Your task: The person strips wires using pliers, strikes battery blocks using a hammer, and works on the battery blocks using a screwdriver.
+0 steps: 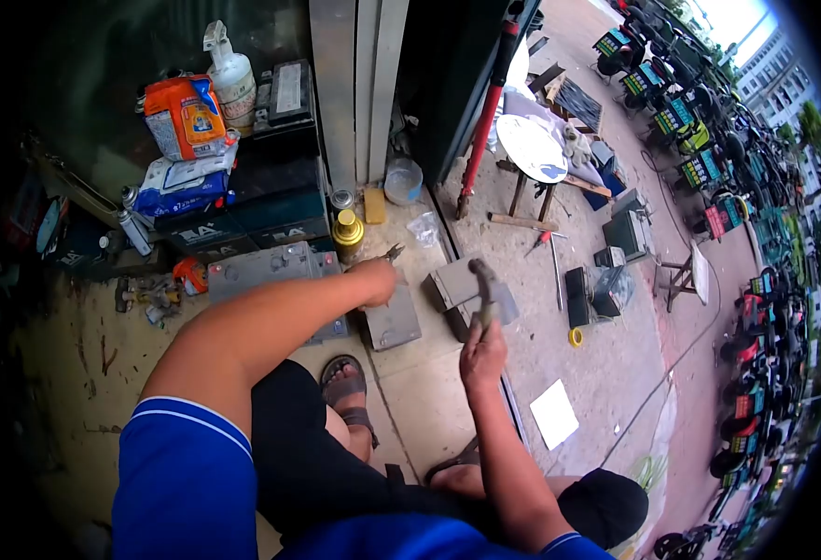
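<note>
My left hand is closed around a tool that looks like pliers, its dark jaws poking out past the fingers; the handles are hidden. Under that hand stands a grey block-shaped battery. My right hand is wrapped round the handle of a hammer, its head pointing up and away from me. Two more grey batteries sit side by side on the floor, just beyond and partly behind the hammer. Further grey batteries with terminals are grouped to the left, partly covered by my left forearm.
A yellow-gold can, yellow block and clear tub stand by the door frame. Boxes on the left hold an orange packet and spray bottle. White paper, a stool and parked scooters lie right.
</note>
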`<state>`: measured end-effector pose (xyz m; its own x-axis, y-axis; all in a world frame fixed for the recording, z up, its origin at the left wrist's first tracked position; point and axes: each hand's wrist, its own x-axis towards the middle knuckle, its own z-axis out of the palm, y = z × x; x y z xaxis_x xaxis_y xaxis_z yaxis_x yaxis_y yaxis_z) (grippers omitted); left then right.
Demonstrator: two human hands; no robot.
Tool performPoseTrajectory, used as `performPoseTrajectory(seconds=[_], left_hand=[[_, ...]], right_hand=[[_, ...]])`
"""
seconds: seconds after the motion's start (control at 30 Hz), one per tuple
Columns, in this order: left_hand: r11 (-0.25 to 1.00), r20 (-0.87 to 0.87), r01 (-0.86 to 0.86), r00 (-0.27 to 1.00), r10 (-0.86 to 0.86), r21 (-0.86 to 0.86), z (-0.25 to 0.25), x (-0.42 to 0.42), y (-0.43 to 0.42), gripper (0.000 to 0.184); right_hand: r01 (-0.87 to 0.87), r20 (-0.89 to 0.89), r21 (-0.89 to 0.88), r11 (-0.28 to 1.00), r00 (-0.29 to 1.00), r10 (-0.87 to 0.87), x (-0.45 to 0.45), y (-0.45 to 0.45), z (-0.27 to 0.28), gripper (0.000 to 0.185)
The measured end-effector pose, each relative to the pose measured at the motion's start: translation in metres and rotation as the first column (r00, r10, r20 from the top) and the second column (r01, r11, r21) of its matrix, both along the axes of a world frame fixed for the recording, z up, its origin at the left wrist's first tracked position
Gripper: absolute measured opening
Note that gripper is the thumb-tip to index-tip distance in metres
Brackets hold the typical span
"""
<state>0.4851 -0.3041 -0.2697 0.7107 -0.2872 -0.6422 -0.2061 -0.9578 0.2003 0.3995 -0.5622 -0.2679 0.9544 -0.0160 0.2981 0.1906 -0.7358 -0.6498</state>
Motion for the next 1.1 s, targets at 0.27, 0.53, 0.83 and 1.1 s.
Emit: performPoseTrajectory(seconds=[0.27, 0.53, 0.83, 1.1], left_hand=[[0.961, 0.033, -0.247, 0.967, 0.252, -0.123, -0.02, -0.003, 0.004, 0.022], [0.996, 0.019, -0.082, 0.996, 0.082, -0.034, 0.014, -0.006, 0.0, 0.032], [0.965, 0.02, -0.235, 0.971, 0.239, -0.112, -0.018, -0.003, 0.003, 0.03], [0.973, 0.044, -0.189, 0.98, 0.196, -0.132, -0.014, -0.002, 0.004, 0.03]], right_hand=[[0.051, -0.366, -0.18, 0.982, 0.924, -0.115, 0.018, -0.016, -0.05, 0.035], [-0.078, -0.093, 0.036, 0.996, 0.992, 0.081, 0.031, 0.017, -0.018, 0.022], [-0.042, -0.401, -0.098, 0.994, 0.916, -0.001, 0.003, 0.013, -0.053, 0.036], [0.491, -0.852, 0.493, 0.718, 0.44, 0.283, -0.114, -0.023, -0.133, 0.04]])
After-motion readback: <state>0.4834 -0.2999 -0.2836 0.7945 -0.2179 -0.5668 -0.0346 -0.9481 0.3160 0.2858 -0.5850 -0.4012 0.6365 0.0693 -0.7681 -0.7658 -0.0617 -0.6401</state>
